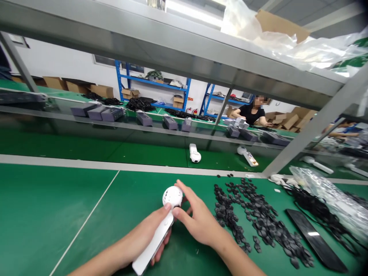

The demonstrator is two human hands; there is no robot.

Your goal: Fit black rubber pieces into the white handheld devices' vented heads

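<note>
**Holding a white ball wand with two hands**

The smooth white plastic wand [153,241] with a round ball head [172,196] is at the bottom middle of the frame, held up over a green work mat [57,214]. The left hand [143,234] is closed around the handle, with its thumb up by the ball. The right hand [198,224] cups the ball lightly between thumb and finger. A firm grip low down and a soft touch up top should keep the wand steady.

One wand is in the hands. About four more white wands [194,153] lie farther off, across the middle and right. To the right of the hands is a heap of small black rubber bits [258,218], too many to count. There is one flat shiny black slab [314,239] and one clear plastic bag [324,199]. About nine dark grey boxes [143,119] sit in a row. One person in a black top [251,114] works at the upper right.
</note>
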